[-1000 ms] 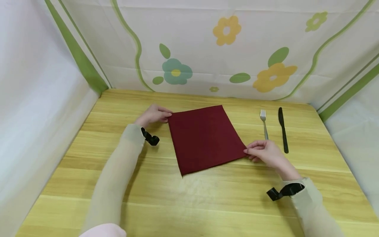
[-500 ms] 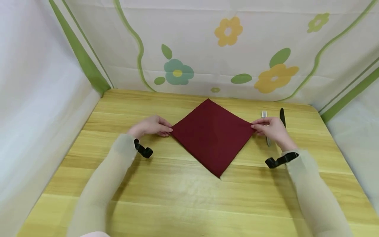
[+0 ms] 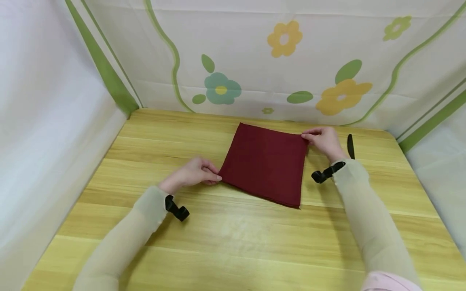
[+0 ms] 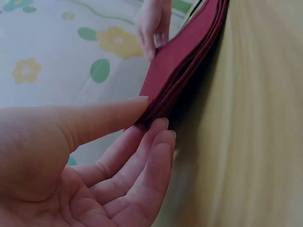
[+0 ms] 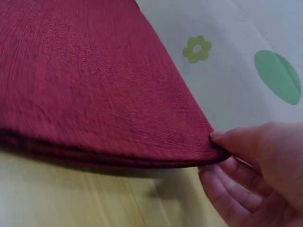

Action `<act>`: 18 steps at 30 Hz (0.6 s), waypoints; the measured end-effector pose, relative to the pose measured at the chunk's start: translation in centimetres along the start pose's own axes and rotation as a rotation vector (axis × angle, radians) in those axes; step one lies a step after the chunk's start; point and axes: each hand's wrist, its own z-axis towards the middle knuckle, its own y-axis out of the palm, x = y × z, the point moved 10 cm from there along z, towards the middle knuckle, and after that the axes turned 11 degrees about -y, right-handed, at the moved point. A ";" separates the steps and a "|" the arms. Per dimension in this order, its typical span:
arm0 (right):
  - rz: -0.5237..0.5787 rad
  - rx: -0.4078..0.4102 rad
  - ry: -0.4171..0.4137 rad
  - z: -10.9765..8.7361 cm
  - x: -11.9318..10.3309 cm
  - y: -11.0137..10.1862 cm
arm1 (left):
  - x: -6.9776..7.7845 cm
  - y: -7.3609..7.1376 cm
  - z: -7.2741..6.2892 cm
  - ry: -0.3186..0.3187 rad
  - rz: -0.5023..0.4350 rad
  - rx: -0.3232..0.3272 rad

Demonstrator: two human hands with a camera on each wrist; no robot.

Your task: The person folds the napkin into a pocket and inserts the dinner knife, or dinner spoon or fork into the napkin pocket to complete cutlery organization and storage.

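A dark red cloth napkin [image 3: 267, 163], folded into a layered square, is stretched between both hands near the middle of the table. My left hand [image 3: 195, 173] pinches its near-left corner between thumb and fingertips; the left wrist view shows the stacked layers of the napkin [image 4: 182, 59] there. At the far-right corner my right hand [image 3: 324, 140] pinches the cloth, thumb on top and fingers beneath. In the right wrist view the napkin's edge [image 5: 94, 153] shows several layers, with a shadow on the wood below.
A black knife [image 3: 350, 145] lies beyond the right wrist, partly covered by that arm. The fork is hidden from the head view. Behind the wooden table [image 3: 233, 246] hangs a white curtain [image 3: 251, 48] with printed flowers, and white cloth also hangs at both sides.
The napkin has turned clockwise in the head view. My left hand has moved nearer the body, and my right hand has moved away toward the curtain, now covering the fork.
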 end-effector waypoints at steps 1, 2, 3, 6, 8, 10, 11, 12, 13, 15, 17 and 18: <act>-0.003 0.008 -0.003 0.3 -0.1 0.1 | -0.1 0.2 -0.1 0.004 -0.003 0.000; -0.007 0.015 -0.009 0.5 -0.2 0.2 | -0.2 0.5 -0.2 -0.001 -0.006 -0.001; -0.013 0.020 -0.014 0.7 -0.3 0.3 | -0.4 0.7 -0.2 0.000 -0.008 -0.004; -0.004 0.040 -0.018 1.4 -0.4 0.7 | -0.7 1.3 -0.3 0.001 -0.008 -0.014; 0.010 0.047 -0.020 1.8 -0.5 1.0 | -0.9 1.6 -0.4 0.002 -0.003 -0.017; 0.034 0.053 -0.012 2.1 -0.5 1.2 | -0.9 1.9 -0.5 0.009 0.010 -0.018; 0.041 0.053 -0.010 2.2 -0.5 1.3 | -0.8 2.1 -0.5 0.018 0.021 -0.016; 0.048 0.051 -0.006 2.2 -0.5 1.4 | -0.7 2.2 -0.6 0.019 0.025 -0.015; 0.050 0.051 -0.005 2.3 -0.5 1.4 | -0.8 2.2 -0.7 0.012 0.025 -0.013; 0.050 0.050 0.000 2.4 -0.5 1.5 | -0.8 2.4 -0.9 0.005 0.034 -0.008; 0.042 0.045 0.002 2.4 -0.4 1.6 | -0.7 2.3 -1.1 0.002 0.067 0.010; 0.040 0.044 0.003 2.4 -0.3 1.6 | -0.8 2.2 -1.1 -0.002 0.087 0.019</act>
